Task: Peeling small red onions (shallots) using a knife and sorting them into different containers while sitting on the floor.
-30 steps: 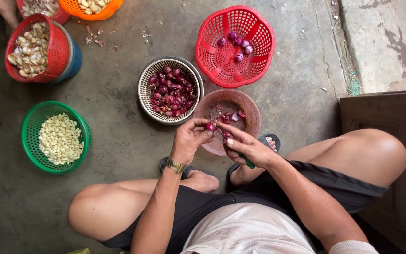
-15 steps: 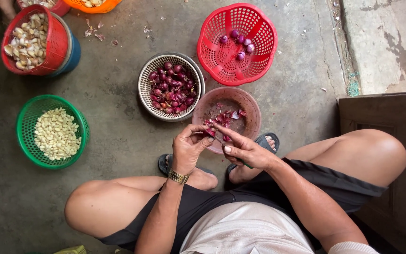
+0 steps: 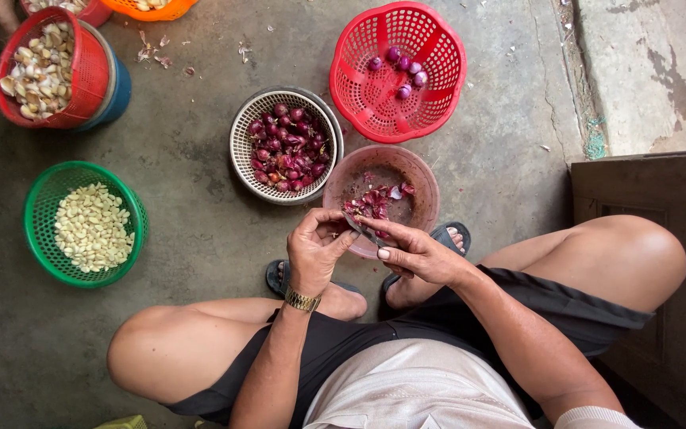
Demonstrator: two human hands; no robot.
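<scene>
Peeling step: left hand (image 3: 317,248) clenched on shallot, barely visible; right hand (image 3: 416,253) gripping knife (image 3: 361,230) over peel bowl (image 3: 425,179). Next move likely needs shallow cut.

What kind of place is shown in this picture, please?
Probably an outdoor or back-area food preparation spot at floor level. The bare concrete floor, baskets like the green basket of peeled garlic, and both hands peeling shallots over a pink bowl suggest it.

Concrete floor (image 3: 200,230) under baskets (image 3: 85,234), perhaps peelings (image 3: 152,52)
</scene>
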